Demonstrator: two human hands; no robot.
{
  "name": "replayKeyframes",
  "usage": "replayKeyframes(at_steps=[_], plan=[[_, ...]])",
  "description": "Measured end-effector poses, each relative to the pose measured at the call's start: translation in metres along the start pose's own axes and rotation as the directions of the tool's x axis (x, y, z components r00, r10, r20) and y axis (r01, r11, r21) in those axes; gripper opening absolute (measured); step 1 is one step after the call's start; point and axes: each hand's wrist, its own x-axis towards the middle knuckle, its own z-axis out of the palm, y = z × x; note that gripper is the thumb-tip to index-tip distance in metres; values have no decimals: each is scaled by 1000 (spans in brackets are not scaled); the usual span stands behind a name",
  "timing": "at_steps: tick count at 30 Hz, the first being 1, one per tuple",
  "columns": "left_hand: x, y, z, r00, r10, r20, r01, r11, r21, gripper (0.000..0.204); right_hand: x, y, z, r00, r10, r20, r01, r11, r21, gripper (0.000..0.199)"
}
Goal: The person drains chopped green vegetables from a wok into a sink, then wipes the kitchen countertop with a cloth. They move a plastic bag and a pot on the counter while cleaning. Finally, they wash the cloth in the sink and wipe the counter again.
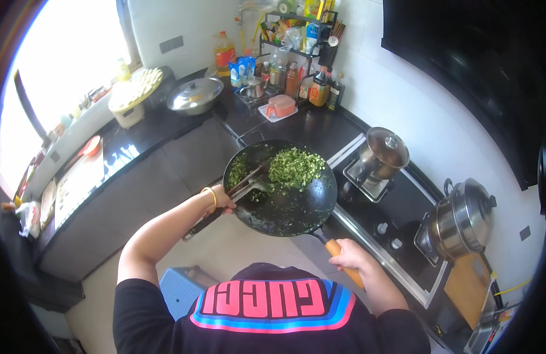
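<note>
A black wok (291, 206) is held in the air in front of me, off the stove and tilted a little. It holds chopped green vegetables (295, 167), heaped at the far side. My right hand (350, 256) grips the wok's orange handle (344, 262). My left hand (221, 197), with a gold bangle on the wrist, holds a long metal spatula (243, 187). The spatula's blade rests in the wok beside the greens.
A black stove (397, 218) on the right carries a lidded steel pot (384, 152) and a steel steamer (465, 218). Behind the wok are a pink box (280, 106), sauce bottles on a rack (296, 53) and a lidded pan (195, 95). A blue stool (180, 289) stands by my legs.
</note>
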Motion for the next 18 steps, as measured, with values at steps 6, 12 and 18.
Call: replayKeyframes(at_steps=[6,12,18], plan=[[100,53,-20,999,46,16,-46,999,20,13,60,-1,-26,997,27,-75,-22,998,59,22],[163,112,-25,990,73,119,-97,972,216,15,96,5,-45,985,75,-157,-63,995,82,18],[234,169,-12,963,117,241,-227,833,504,19,133,36,-51,985,61,-160,-9,951,308,18]])
